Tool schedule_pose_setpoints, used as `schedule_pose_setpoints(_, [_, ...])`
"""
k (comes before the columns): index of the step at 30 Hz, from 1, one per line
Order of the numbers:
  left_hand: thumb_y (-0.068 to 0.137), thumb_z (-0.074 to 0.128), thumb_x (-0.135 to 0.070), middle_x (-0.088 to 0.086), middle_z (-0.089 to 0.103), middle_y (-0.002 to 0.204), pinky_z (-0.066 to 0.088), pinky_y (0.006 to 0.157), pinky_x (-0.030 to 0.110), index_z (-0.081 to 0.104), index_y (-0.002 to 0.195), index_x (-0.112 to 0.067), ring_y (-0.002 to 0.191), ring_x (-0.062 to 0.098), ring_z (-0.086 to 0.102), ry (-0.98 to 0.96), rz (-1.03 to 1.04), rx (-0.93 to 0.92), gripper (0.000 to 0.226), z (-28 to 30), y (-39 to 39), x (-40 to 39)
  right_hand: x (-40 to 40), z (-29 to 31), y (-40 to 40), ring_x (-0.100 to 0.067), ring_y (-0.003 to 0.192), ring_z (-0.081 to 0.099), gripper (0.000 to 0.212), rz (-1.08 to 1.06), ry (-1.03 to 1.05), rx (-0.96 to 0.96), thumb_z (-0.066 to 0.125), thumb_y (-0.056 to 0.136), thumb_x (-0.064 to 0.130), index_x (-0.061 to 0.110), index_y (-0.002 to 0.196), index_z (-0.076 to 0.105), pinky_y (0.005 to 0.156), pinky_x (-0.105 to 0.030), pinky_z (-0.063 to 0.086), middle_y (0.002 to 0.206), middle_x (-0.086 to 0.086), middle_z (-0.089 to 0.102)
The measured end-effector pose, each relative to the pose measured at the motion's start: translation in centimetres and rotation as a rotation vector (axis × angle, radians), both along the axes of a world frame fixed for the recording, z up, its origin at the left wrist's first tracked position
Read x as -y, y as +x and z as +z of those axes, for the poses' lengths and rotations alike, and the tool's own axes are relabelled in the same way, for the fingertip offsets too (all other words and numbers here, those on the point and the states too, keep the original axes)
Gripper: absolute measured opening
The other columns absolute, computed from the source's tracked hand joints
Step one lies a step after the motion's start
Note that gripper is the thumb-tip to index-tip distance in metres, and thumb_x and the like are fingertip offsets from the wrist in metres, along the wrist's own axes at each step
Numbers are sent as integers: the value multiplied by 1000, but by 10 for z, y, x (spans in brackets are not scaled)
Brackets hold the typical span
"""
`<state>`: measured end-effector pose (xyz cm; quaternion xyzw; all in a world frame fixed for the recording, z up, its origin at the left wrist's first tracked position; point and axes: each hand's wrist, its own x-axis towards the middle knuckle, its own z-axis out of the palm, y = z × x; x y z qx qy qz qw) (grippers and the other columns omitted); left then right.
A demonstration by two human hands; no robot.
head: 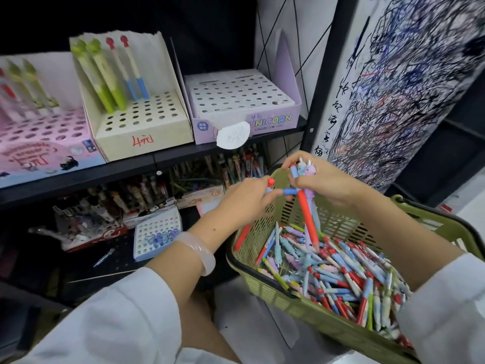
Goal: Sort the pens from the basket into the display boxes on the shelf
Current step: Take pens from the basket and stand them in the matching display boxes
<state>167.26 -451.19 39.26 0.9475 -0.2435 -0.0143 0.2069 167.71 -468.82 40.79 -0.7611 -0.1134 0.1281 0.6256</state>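
A green plastic basket point(265, 222) at the lower right is full of several mixed pens point(338, 271). Above its far rim my right hand point(328, 179) grips a small bunch of pens point(305, 206), a red one and pastel unicorn-topped ones, tips pointing down. My left hand point(249, 198) pinches a blue pen with a red cap point(282, 191) lying sideways, touching that bunch. On the shelf stand three display boxes: a pink one point(42, 137), a cream one point(147, 127) with green and blue pens, and a lilac UNICORN box point(273, 122) with no pens in its holes.
The black shelf edge point(131, 169) runs above a lower shelf crowded with more pen boxes point(157, 232) and loose pens. A scribbled test-paper panel point(409, 82) stands at the right. A white tag point(232, 135) hangs off the lilac box's front.
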Motion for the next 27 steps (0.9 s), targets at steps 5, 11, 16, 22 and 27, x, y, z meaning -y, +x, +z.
schedule_pose_setpoints(5, [96,35,-46,-4,33,64,23,50,34,44,93,-13,64,24,38,34,66,118,35,12,3,-7,-5,16,9,-16,65,65,32,-229,111,71,42,86,-11,19,89,52,65,-29,57,74,-4,54])
schedule_pose_setpoints(11, [99,40,-30,16,63,71,56,62,40,46,106,3,65,33,64,-601,328,-224,35,25,5,-36,0,62,27,-19,71,69,32,-474,445,130,38,86,-12,16,98,49,74,-32,59,78,-9,53])
schedule_pose_setpoints(16, [100,37,-29,12,63,62,56,51,27,44,82,-12,51,21,65,-921,276,-476,26,32,-8,-43,-64,52,17,-27,82,70,34,-255,383,43,39,85,-16,12,100,50,80,-36,58,84,-11,63])
schedule_pose_setpoints(22, [100,37,-29,15,65,60,58,53,33,48,83,-11,52,26,65,-1013,271,-491,27,38,-19,-70,-125,51,18,-23,76,70,24,-153,519,26,41,88,-12,11,91,46,73,-35,58,86,-14,63])
schedule_pose_setpoints(27, [99,37,-33,17,68,64,57,53,33,48,83,-7,58,31,67,-1024,290,-520,33,43,-23,-101,-161,54,19,-14,66,68,16,-149,472,42,49,90,-5,8,98,48,63,-26,57,83,-10,62])
